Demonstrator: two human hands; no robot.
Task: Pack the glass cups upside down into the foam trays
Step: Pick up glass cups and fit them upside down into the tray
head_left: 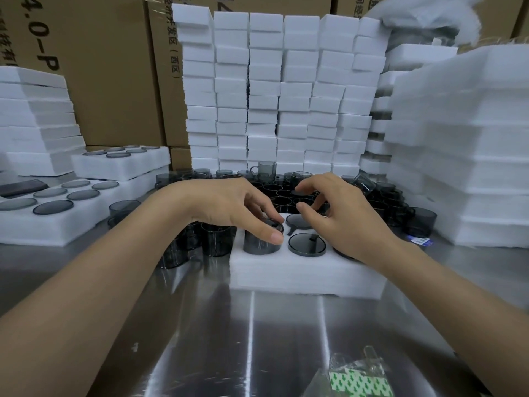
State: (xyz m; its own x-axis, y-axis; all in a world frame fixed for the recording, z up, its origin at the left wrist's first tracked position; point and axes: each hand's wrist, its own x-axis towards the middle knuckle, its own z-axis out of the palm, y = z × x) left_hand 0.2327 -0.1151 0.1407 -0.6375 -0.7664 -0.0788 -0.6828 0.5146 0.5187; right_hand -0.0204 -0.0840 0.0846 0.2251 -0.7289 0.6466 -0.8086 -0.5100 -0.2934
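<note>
Steel bench point(257, 339). One foam tray point(300, 273) lay at centre.

In it:
- Glass cup point(261, 243) in the near-left pocket, upside down, standing well proud of the foam.
- Seated cup point(306, 244) in the near-middle pocket, base up, almost flush.
- Far-middle cup point(298, 221), also base up.
- A fourth dark rim under the right wrist (mostly hidden; could not tell more).

Left hand point(226, 204) gripped the proud cup from above, fingers point(274, 237) curled round its upturned base. Right hand point(343, 216) hovered over the far-right part of the tray, fingers point(312, 183) loosely bent and spread, holding nothing.

On the left lay a filled tray point(43, 230) showing six cup bases. Beyond it was a second filled tray point(120, 167), six bases as far as could be counted.

Loose cups point(216, 239) crowded just left of and behind the centre tray, too many to count. A wall of foam blocks point(266, 90) stood on the far side, with cardboard boxes point(108, 67) behind. A phone point(23, 188) lay at far left.
</note>
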